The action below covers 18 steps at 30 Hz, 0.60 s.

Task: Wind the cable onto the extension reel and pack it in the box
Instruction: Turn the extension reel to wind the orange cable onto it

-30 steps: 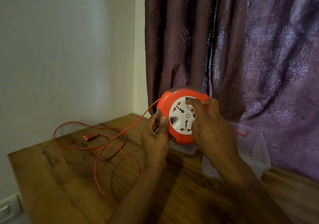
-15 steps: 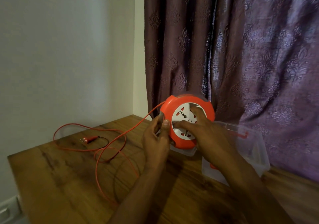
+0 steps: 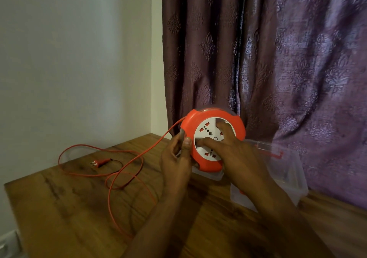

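An orange extension reel [image 3: 236, 124] with a white socket face is held upright above the wooden table [image 3: 65, 204]. My left hand [image 3: 175, 161] grips its left rim, thumb on the front. My right hand [image 3: 236, 158] lies across the white socket disc, fingers pressed on it. The orange cable [image 3: 127, 168] leaves the reel's left side and lies in loose loops on the table, ending in a two-pin plug [image 3: 98, 162]. A clear plastic box [image 3: 288, 174] with a red latch stands behind my right hand, partly hidden.
A clear lid [image 3: 208, 175] lies under the reel. A purple patterned curtain [image 3: 278, 58] hangs close behind. A pale wall [image 3: 69, 58] is at the left. The table's left edge runs near the wall, with a white socket plate [image 3: 8, 245] below it.
My right hand has turned on the socket disc, fingers moving from its top right to across its middle. The cable loops have shifted slightly toward the reel.
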Tool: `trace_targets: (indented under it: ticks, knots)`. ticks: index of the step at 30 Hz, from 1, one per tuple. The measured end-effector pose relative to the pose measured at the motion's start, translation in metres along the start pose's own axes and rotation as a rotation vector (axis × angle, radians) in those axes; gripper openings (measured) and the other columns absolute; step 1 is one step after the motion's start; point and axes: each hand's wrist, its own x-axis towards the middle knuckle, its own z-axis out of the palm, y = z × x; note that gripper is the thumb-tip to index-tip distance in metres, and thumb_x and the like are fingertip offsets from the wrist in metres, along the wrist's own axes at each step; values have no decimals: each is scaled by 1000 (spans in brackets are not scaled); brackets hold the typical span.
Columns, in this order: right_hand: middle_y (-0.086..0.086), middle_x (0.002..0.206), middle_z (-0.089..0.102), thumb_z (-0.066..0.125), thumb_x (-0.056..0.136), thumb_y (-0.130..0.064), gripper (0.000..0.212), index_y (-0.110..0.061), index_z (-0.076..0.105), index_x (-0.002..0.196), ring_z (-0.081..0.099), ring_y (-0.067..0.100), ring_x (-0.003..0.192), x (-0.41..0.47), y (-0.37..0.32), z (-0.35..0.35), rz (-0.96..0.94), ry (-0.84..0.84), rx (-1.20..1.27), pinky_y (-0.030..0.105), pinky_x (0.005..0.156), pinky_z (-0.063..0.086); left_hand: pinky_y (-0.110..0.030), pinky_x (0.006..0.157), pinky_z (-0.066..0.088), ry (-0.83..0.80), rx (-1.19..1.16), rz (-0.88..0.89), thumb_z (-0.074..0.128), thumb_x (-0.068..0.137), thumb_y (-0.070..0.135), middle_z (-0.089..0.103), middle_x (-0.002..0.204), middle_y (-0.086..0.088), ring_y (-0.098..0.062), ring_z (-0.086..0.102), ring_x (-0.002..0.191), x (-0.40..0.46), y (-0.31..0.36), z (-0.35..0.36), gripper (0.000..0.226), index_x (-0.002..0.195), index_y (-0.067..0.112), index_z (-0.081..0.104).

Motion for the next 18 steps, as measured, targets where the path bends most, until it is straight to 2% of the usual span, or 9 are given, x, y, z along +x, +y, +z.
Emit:
trace_targets:
  ticks: [4, 6, 10, 13, 18]
  knots:
    - [3, 150, 16, 49, 89, -35, 56, -55, 23, 134, 54, 36, 113, 0, 0, 0, 28, 68, -24, 44, 86, 52, -50, 86, 59, 13, -33, -15, 59, 81, 51, 69, 123, 1, -18, 69, 108, -1, 0, 0, 56, 132, 26, 59]
    - [5, 141, 26, 52, 89, -33, 63, -58, 17, 135, 60, 35, 101, 1, 1, 0, 55, 101, -51, 42, 79, 52, -50, 85, 59, 18, -39, -24, 59, 82, 50, 69, 123, 1, -20, 68, 108, -1, -1, 1, 57, 133, 23, 59]
    - [2, 127, 38, 59, 85, -34, 69, -59, 18, 135, 62, 33, 89, 1, -2, 1, 101, 164, -66, 39, 71, 53, -49, 83, 60, 22, -40, -27, 60, 81, 51, 68, 124, 2, -19, 68, 108, -1, -3, 2, 58, 133, 25, 59]
    - [2, 120, 43, 60, 84, -36, 70, -59, 18, 136, 62, 31, 89, 2, -3, 3, 127, 184, -50, 39, 71, 53, -47, 81, 61, 19, -47, -15, 60, 79, 54, 70, 121, 5, -17, 69, 106, -1, -5, 2, 57, 130, 27, 61]
    - [2, 123, 49, 63, 82, -41, 66, -55, 28, 137, 60, 29, 102, 1, -4, 6, 181, 209, 12, 40, 79, 54, -47, 84, 60, 3, -59, -10, 60, 84, 49, 70, 122, 4, -18, 69, 107, -2, -5, 3, 54, 132, 24, 60]
